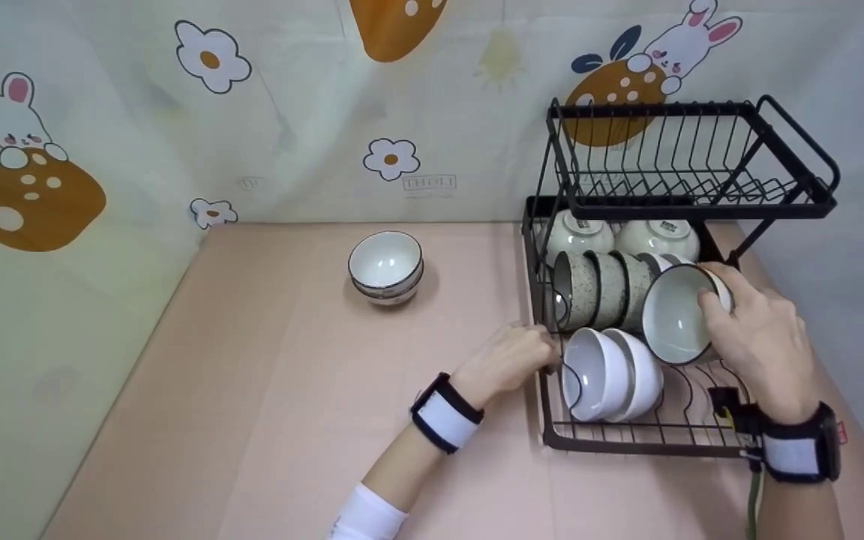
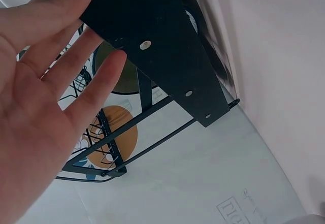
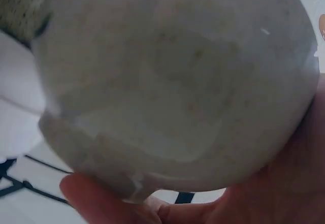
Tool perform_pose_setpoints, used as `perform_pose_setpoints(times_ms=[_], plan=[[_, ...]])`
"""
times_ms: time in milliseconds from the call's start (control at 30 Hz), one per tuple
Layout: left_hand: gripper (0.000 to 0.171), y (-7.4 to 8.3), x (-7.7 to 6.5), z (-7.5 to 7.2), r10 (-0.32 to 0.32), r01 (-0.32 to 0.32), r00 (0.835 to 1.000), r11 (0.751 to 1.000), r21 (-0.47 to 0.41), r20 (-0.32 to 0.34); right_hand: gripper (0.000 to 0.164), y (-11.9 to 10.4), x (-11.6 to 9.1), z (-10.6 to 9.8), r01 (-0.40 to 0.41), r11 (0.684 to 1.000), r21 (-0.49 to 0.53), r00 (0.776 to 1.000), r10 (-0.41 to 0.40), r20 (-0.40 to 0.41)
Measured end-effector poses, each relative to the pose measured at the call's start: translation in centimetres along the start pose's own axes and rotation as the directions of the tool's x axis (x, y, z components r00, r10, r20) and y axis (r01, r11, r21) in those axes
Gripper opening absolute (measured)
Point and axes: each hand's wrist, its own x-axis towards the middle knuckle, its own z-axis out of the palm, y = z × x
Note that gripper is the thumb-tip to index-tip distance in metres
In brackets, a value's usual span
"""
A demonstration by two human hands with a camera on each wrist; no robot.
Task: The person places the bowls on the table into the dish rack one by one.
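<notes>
My right hand (image 1: 766,341) grips a bowl (image 1: 672,315) with a pale inside and dark rim, thumb inside and fingers behind. This bowl (image 3: 167,82) is tilted on its side at the right of the black dish rack (image 1: 649,450), and it fills the right wrist view. My left hand (image 1: 507,360) holds the rack's left side edge, its fingertips hidden in the head view. In the left wrist view, the fingers (image 2: 96,92) lie along the rack's dark side panel (image 2: 162,56). Speckled cups (image 1: 578,289) stand sideways left of the held bowl. Two white bowls (image 1: 589,375) lean together in front.
A stack of dark-rimmed bowls (image 1: 385,262) stands on the table (image 1: 312,420), left of the rack. Two upside-down bowls (image 1: 661,236) sit at the rack's back. Above them hangs a wire upper tier (image 1: 694,210). A patterned cloth (image 1: 289,150) covers the wall.
</notes>
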Motion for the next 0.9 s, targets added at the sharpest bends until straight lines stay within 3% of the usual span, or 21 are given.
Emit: perform_pose_setpoints(times_ms=[367, 467, 633, 733, 900], plan=[[0.018, -0.1, 0.1, -0.1, 0.000, 0.001, 1.000, 0.999, -0.039, 0.022, 0.066, 0.7, 0.0, 0.3, 0.068, 0.988, -0.138, 0.987, -0.047, 0.155], [0.018, -0.2, 0.1, -0.1, 0.004, -0.003, 1.000, 0.998, -0.055, 0.022, 0.074, 0.7, 0.1, 0.4, 0.098, 0.983, -0.157, 0.967, -0.057, 0.249], [0.017, -0.3, 0.0, 0.1, 0.002, -0.001, 1.000, 0.997, -0.075, 0.017, 0.083, 0.2, 0.2, 1.1, 0.142, 0.973, -0.182, 0.911, -0.056, 0.409], [0.015, -0.3, 0.0, 0.2, 0.005, -0.004, 1.000, 0.997, -0.077, 0.014, 0.084, -0.1, 0.1, 1.7, 0.170, 0.965, -0.199, 0.895, -0.067, 0.442], [0.013, -0.4, 0.1, 0.1, 0.013, -0.011, 1.000, 0.996, -0.085, 0.016, 0.081, -0.5, -0.1, 2.4, 0.199, 0.956, -0.214, 0.887, -0.082, 0.455]])
